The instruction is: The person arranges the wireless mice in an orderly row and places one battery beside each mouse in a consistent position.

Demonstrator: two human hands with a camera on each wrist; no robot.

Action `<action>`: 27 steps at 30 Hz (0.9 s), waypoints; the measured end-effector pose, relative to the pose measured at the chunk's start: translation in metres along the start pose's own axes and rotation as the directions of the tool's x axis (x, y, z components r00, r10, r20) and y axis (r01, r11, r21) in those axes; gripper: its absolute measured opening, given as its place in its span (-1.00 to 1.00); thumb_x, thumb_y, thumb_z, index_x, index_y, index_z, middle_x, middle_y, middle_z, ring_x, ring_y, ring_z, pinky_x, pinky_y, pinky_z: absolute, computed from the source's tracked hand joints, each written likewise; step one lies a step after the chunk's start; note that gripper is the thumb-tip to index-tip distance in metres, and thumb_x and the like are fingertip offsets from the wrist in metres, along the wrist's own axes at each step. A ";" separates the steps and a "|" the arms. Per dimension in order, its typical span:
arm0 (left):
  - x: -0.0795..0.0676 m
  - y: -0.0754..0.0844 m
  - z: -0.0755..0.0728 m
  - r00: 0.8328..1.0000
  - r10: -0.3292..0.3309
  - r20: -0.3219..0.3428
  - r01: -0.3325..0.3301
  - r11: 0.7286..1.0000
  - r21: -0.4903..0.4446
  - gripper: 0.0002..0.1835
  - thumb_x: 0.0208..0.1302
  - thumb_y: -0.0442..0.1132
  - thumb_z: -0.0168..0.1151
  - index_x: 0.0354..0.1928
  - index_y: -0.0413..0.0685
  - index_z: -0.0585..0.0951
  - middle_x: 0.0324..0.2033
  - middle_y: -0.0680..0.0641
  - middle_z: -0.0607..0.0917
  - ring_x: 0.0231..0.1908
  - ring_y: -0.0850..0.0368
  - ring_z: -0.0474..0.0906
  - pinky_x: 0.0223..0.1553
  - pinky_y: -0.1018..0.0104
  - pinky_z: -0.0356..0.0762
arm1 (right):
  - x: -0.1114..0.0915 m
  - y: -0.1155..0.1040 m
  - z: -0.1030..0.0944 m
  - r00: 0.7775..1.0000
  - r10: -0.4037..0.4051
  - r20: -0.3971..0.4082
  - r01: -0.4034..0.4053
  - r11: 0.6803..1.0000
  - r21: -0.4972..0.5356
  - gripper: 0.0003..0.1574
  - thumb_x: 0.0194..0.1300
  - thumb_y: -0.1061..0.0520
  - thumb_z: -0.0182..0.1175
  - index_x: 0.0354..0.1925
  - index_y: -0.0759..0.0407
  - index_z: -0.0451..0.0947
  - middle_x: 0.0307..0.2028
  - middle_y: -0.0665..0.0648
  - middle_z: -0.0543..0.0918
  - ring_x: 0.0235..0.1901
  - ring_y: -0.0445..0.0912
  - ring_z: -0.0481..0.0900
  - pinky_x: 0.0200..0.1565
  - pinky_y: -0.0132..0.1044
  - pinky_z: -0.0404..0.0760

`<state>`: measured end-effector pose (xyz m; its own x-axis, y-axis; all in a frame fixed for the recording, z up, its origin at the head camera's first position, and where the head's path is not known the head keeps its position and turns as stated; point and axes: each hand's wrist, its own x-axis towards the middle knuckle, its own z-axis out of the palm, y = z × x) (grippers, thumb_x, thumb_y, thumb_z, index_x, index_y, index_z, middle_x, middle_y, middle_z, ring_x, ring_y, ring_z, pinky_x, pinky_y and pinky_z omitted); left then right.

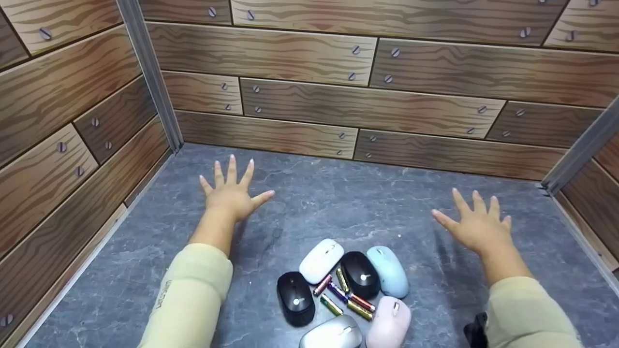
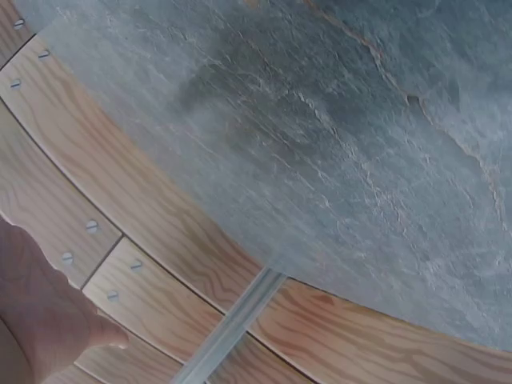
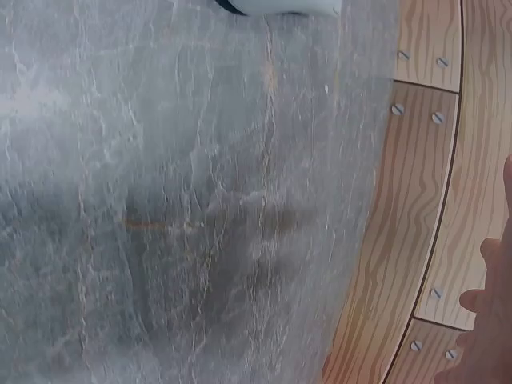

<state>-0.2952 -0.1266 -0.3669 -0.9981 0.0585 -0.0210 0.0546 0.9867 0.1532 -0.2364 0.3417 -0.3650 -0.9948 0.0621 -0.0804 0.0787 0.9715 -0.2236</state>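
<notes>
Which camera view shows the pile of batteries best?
The head view: the batteries lie in full sight among six computer mice. The left wrist view shows only floor and wall; the right wrist view shows none either.

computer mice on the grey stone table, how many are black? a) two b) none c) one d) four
a) Two: one glossy black computer mouse lies at the left of the cluster and a second black mouse sits between the white mouse and the pale blue mouse; the others are silver and pink.
</notes>
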 end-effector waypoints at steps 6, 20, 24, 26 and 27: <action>-0.002 0.007 0.001 0.999 0.033 -0.023 -0.033 0.999 -0.016 0.06 -0.16 0.66 -0.54 0.41 0.34 -0.29 0.38 -0.16 -0.42 0.31 -0.28 -0.57 0.13 -0.38 -0.55 | 0.000 -0.009 0.005 1.000 -0.012 0.009 0.012 1.000 0.012 0.22 0.07 -0.64 -0.36 0.42 0.06 -0.34 0.32 0.53 -0.30 0.21 0.50 -0.51 0.05 0.47 -0.39; -0.009 0.024 0.012 0.993 0.087 -0.079 -0.099 0.982 -0.158 0.00 -0.07 0.60 -0.40 0.41 0.35 -0.26 0.39 -0.17 -0.39 0.33 -0.25 -0.51 0.24 -0.26 -0.23 | -0.005 -0.040 0.019 0.996 -0.093 0.010 0.092 0.991 0.097 0.11 0.16 -0.56 -0.33 0.43 0.03 -0.29 0.34 0.49 -0.19 0.24 0.50 -0.28 0.06 0.48 -0.22; -0.013 0.037 0.016 0.988 0.133 -0.082 -0.148 0.967 -0.206 -0.02 -0.02 0.57 -0.30 0.41 0.36 -0.26 0.39 -0.16 -0.39 0.34 -0.24 -0.48 0.26 -0.20 -0.20 | -0.008 -0.050 0.023 0.994 -0.113 0.012 0.111 0.987 0.113 0.08 0.17 -0.54 -0.30 0.43 -0.01 -0.25 0.34 0.47 -0.16 0.25 0.48 -0.24 0.06 0.48 -0.20; -0.016 0.044 0.018 0.984 0.158 -0.079 -0.173 0.956 -0.237 -0.02 0.00 0.55 -0.25 0.41 0.36 -0.25 0.39 -0.15 -0.38 0.34 -0.23 -0.46 0.25 -0.20 -0.18 | -0.009 -0.054 0.026 0.991 -0.130 0.006 0.129 0.985 0.115 0.09 0.16 -0.54 -0.27 0.43 0.01 -0.21 0.32 0.48 -0.10 0.24 0.48 -0.20 0.05 0.49 -0.14; -0.018 0.047 0.020 0.982 0.171 -0.079 -0.186 0.950 -0.250 -0.03 0.01 0.54 -0.23 0.41 0.36 -0.25 0.39 -0.15 -0.38 0.34 -0.23 -0.46 0.24 -0.21 -0.16 | -0.009 -0.055 0.027 0.990 -0.140 0.003 0.138 0.984 0.116 0.10 0.16 -0.54 -0.25 0.43 0.03 -0.19 0.32 0.48 -0.06 0.24 0.48 -0.16 0.05 0.49 -0.11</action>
<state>-0.2745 -0.0778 -0.3789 -0.9732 0.2144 0.0832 0.2297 0.8888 0.3965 -0.2300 0.2812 -0.3783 -0.9958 -0.0750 -0.0517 -0.0528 0.9376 -0.3436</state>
